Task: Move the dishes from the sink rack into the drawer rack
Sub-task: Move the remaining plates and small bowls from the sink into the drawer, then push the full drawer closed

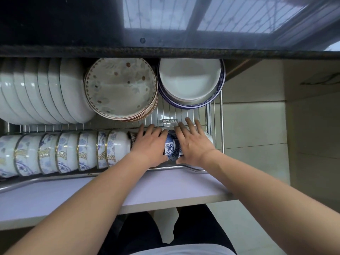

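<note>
The pull-out wire drawer rack [184, 112] stands open below the dark speckled stone worktop [165, 50]. Both hands work at the right end of its front row.

The left hand [150, 144] lies on the left side of a blue-and-white patterned porcelain bowl [172, 147], fingers extended and slightly spread over the bowl's upper edge. The right hand [193, 142] lies on the bowl's right side, fingers likewise extended and spread, reaching toward the rack's centre rail. The bowl stands on edge between the two palms, in the front row of the drawer rack, just right of a row of white bowls with gold rims and pale blue flowers [60, 152]. Another white dish [208, 138] is partly hidden behind the right hand.

In the rear row, from left to right: a row of plain white plates on edge [42, 92], a stack of cream plates with brown dotted borders [121, 89], and a white dish nested in a blue-rimmed dish [191, 81].

The white drawer front panel [92, 196] lies below the forearms.
</note>
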Available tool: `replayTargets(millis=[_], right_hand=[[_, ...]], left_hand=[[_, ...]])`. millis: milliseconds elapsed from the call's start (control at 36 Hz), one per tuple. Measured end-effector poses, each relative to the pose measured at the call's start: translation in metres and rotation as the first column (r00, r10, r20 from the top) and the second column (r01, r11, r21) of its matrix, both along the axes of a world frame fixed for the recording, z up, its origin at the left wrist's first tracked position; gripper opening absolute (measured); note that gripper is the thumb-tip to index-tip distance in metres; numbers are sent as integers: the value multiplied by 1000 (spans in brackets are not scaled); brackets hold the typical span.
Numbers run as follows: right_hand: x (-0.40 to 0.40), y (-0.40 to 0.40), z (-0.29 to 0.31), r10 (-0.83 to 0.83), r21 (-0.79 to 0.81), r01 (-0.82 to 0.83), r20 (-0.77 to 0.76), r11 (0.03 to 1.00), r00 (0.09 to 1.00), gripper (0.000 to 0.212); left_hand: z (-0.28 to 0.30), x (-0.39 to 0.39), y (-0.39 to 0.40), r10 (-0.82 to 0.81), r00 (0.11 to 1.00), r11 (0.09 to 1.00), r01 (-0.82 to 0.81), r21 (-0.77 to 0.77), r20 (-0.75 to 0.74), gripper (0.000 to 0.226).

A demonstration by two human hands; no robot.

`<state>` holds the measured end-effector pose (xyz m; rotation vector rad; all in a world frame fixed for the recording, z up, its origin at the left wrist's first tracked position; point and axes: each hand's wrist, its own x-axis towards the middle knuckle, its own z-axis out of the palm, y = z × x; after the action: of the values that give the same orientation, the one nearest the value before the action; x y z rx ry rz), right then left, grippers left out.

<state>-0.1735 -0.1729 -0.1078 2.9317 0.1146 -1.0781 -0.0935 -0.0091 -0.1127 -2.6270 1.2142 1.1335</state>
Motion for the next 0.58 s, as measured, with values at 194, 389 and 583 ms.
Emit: replayTargets(millis=[194, 389, 583], right_hand=[[-2, 4, 9, -189, 42, 191, -59, 981, 980, 128], [-26, 9, 63, -525, 180, 535, -102, 826, 845, 84], [-61, 12, 129, -786, 295, 767, -78, 570, 613, 41]], left_hand=[[5, -11, -1, 59, 998, 998, -59, -25, -9, 110], [90, -24, 65, 449, 882, 884, -462, -68, -143, 61], [162, -47, 148, 632, 765, 763, -642, -75, -121, 35]])
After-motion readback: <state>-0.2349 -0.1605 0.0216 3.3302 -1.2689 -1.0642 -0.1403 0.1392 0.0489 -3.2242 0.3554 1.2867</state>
